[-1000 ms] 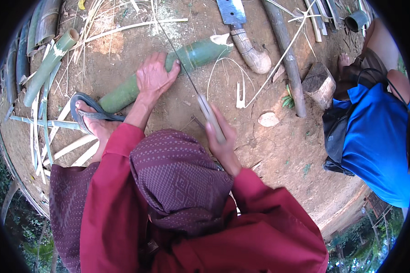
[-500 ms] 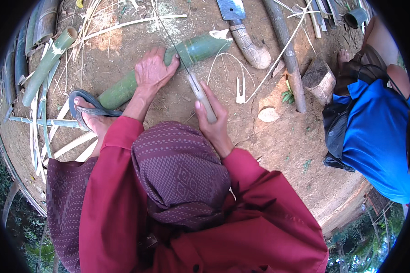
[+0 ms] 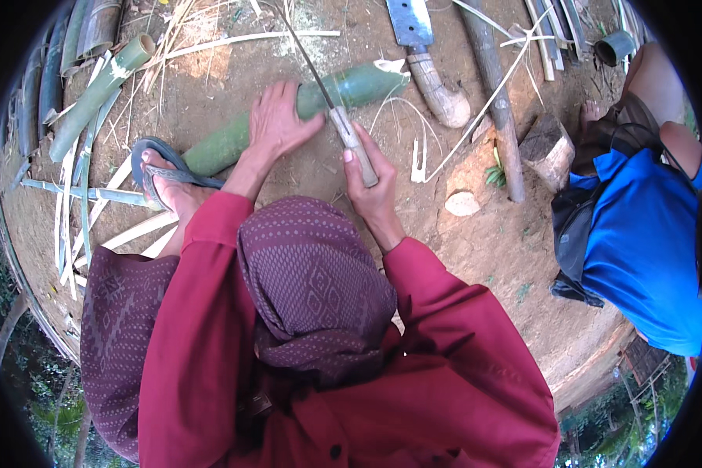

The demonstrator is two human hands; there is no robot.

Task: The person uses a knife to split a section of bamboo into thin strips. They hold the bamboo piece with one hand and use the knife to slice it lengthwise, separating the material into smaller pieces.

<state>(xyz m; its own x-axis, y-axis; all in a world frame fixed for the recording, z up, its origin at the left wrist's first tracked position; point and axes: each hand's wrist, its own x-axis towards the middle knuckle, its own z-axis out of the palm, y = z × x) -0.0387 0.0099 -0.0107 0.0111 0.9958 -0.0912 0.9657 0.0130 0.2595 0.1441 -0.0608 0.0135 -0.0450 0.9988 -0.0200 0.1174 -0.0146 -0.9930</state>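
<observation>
A thick green bamboo stem (image 3: 228,146) lies slantwise on the ground in front of me. My left hand (image 3: 279,121) presses over its middle, fingers across the far side and thumb stretched towards the blade. The thin dark blade of a saw (image 3: 310,66), seen nearly edge-on, crosses the bamboo just right of that thumb; its teeth cannot be made out. Wrapped round the saw's pale handle (image 3: 354,144) is my right hand (image 3: 374,175). A sandalled foot (image 3: 169,178) rests against the bamboo's near left end. Whether the blade has cut in is hidden.
Beyond the bamboo lies a broad-bladed knife (image 3: 437,90) with a curved wooden handle. A wooden pole (image 3: 493,86) and a stump (image 3: 548,152) are to the right, near a person in blue (image 3: 639,242). Split strips and a bamboo piece (image 3: 101,97) litter the left.
My right hand has pushed the saw away from me across the bamboo. My left thumb has spread further out. The whole view has shifted slightly.
</observation>
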